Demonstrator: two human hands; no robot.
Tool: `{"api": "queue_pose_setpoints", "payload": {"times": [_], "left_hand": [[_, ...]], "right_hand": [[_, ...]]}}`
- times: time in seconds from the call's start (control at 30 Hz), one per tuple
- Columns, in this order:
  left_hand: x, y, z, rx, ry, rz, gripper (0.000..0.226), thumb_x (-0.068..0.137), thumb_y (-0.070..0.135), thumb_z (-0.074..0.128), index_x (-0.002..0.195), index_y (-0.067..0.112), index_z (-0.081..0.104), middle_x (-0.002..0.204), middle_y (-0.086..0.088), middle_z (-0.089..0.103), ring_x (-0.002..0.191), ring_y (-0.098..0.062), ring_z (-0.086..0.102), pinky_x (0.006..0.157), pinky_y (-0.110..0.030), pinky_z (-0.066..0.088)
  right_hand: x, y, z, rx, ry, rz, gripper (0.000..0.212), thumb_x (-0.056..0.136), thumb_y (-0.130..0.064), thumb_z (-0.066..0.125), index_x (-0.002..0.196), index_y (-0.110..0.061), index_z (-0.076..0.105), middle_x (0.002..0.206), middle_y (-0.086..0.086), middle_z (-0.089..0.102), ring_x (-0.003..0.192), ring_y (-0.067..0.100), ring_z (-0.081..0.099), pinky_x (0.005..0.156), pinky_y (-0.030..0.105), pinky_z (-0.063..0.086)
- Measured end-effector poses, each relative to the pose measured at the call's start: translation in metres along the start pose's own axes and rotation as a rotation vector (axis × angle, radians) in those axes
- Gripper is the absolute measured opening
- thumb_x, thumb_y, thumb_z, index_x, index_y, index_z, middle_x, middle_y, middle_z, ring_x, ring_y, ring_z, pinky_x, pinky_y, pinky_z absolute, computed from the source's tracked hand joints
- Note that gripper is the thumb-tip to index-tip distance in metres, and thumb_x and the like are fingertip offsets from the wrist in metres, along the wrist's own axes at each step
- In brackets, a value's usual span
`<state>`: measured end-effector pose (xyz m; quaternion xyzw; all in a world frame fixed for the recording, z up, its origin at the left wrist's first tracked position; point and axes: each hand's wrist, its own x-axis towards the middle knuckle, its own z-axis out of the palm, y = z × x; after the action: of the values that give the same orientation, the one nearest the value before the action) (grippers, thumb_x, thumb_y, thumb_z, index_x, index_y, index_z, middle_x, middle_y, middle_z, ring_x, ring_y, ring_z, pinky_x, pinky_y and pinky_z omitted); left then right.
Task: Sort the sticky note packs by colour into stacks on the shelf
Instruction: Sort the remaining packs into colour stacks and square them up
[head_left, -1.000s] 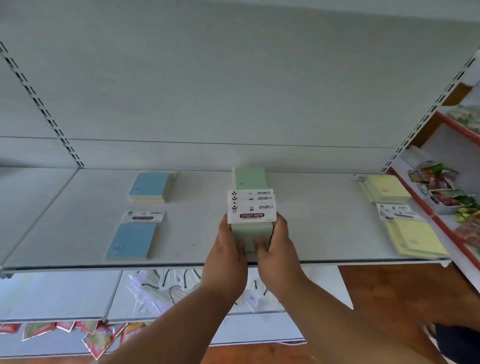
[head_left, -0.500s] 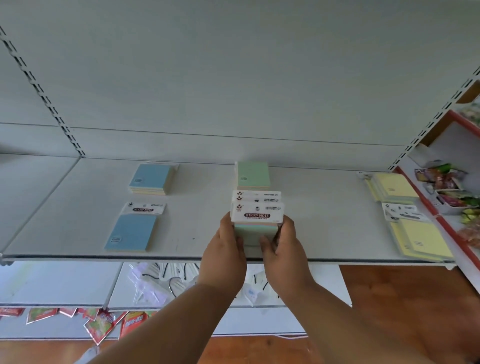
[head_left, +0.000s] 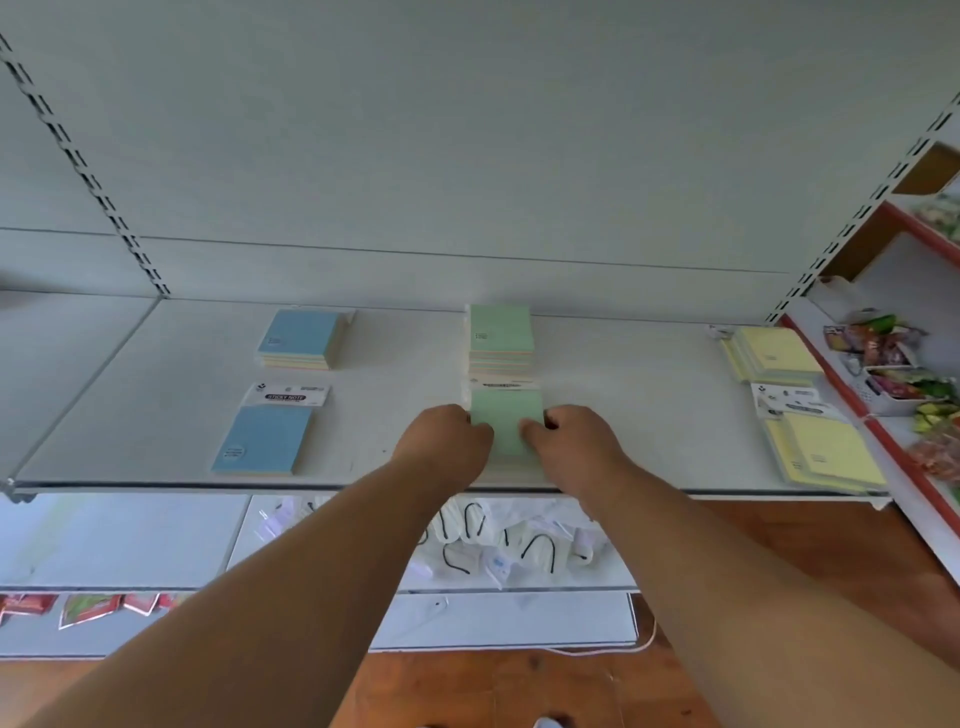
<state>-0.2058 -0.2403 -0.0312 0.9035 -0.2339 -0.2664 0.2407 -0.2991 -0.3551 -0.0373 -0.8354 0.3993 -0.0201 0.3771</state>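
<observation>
A stack of green sticky note packs (head_left: 506, 422) lies flat near the front middle of the white shelf (head_left: 395, 431). My left hand (head_left: 444, 441) grips its left side and my right hand (head_left: 569, 447) grips its right side. Behind it stands another green stack (head_left: 501, 338) near the back wall. Two blue stacks sit to the left, one at the back (head_left: 301, 338) and one at the front (head_left: 265, 439). Two yellow stacks sit on the right, one at the back (head_left: 771, 353) and one at the front (head_left: 821, 452).
A lower shelf (head_left: 130, 540) holds clear packets with black hooks (head_left: 509, 545) and red snack packets (head_left: 83, 608). A red-edged shelf unit (head_left: 893, 447) with snack bags (head_left: 883, 338) stands at the right. The floor is wooden.
The green stack, held up on its edge with its labels facing me, has been lowered flat onto the shelf between my hands. The view moved closer to the shelf.
</observation>
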Motion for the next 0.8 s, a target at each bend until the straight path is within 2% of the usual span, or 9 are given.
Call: {"api": "queue_pose_setpoints", "payload": {"times": [0.07,0.13,0.2,0.3,0.37,0.47,0.6,0.7,0.8], "left_hand": [[-0.004,-0.007,-0.004,0.003,0.038,0.032,0.021,0.089,0.021,0.046,0.080,0.008,0.059,0.091,-0.015,0.063,0.086,-0.031,0.057,0.067,-0.029,0.037],[-0.011,-0.019,-0.007,0.017,0.093,0.073,0.025,0.088,0.015,0.044,0.100,0.007,0.065,0.108,-0.013,0.064,0.101,-0.031,0.059,0.078,-0.031,0.044],[-0.019,-0.031,-0.008,0.097,0.101,0.138,0.034,0.087,0.018,0.049,0.119,0.018,0.062,0.115,-0.003,0.061,0.107,-0.025,0.057,0.089,-0.031,0.045],[-0.020,-0.039,-0.003,0.304,0.054,0.272,0.024,0.081,0.036,0.060,0.103,0.025,0.060,0.103,0.002,0.057,0.098,-0.022,0.057,0.085,-0.032,0.048],[-0.016,-0.035,0.001,0.378,0.059,0.301,0.023,0.083,0.044,0.060,0.092,0.023,0.056,0.098,0.000,0.058,0.092,-0.024,0.058,0.082,-0.035,0.049],[-0.012,-0.032,0.006,0.419,0.109,0.315,0.020,0.087,0.041,0.057,0.084,0.022,0.052,0.092,-0.001,0.058,0.090,-0.026,0.059,0.077,-0.035,0.049],[-0.011,-0.040,0.009,0.454,0.151,0.362,0.022,0.091,0.039,0.054,0.081,0.021,0.047,0.090,-0.002,0.057,0.086,-0.025,0.058,0.071,-0.033,0.044],[-0.014,-0.042,0.010,0.470,0.171,0.392,0.022,0.092,0.039,0.053,0.081,0.022,0.045,0.091,-0.002,0.057,0.086,-0.026,0.057,0.071,-0.033,0.042],[-0.016,-0.043,0.011,0.471,0.181,0.405,0.022,0.092,0.039,0.053,0.081,0.022,0.044,0.092,-0.002,0.057,0.085,-0.025,0.056,0.072,-0.033,0.042]], "right_hand": [[-0.007,0.007,-0.006,-0.030,0.044,-0.047,0.036,0.097,-0.032,0.048,0.085,-0.002,0.066,0.081,0.017,0.065,0.082,0.035,0.062,0.075,0.038,0.049],[-0.015,0.018,-0.014,-0.095,0.088,-0.134,0.029,0.097,-0.020,0.045,0.103,-0.004,0.068,0.100,0.013,0.069,0.096,0.031,0.061,0.083,0.033,0.047],[-0.023,0.028,-0.021,-0.205,0.038,-0.218,0.024,0.095,-0.015,0.047,0.105,-0.008,0.066,0.102,0.008,0.067,0.096,0.027,0.060,0.078,0.029,0.043],[-0.025,0.037,-0.019,-0.364,-0.085,-0.339,0.010,0.085,-0.018,0.058,0.088,-0.010,0.062,0.089,0.004,0.060,0.084,0.024,0.057,0.068,0.030,0.040],[-0.022,0.036,-0.017,-0.383,-0.082,-0.367,0.013,0.083,-0.024,0.066,0.081,-0.013,0.059,0.083,0.001,0.057,0.078,0.021,0.054,0.066,0.029,0.038],[-0.017,0.036,-0.014,-0.352,-0.041,-0.375,0.017,0.084,-0.030,0.069,0.076,-0.020,0.057,0.080,-0.001,0.058,0.075,0.020,0.054,0.065,0.029,0.037],[-0.020,0.039,-0.008,-0.368,-0.030,-0.417,0.017,0.086,-0.030,0.067,0.077,-0.018,0.060,0.079,0.000,0.058,0.075,0.021,0.055,0.064,0.029,0.038],[-0.024,0.039,-0.007,-0.375,-0.020,-0.442,0.019,0.088,-0.029,0.065,0.075,-0.020,0.055,0.077,-0.001,0.054,0.074,0.021,0.053,0.064,0.028,0.034],[-0.025,0.040,-0.007,-0.385,-0.015,-0.444,0.018,0.089,-0.028,0.064,0.078,-0.015,0.058,0.078,-0.001,0.054,0.076,0.022,0.055,0.064,0.029,0.035]]}}
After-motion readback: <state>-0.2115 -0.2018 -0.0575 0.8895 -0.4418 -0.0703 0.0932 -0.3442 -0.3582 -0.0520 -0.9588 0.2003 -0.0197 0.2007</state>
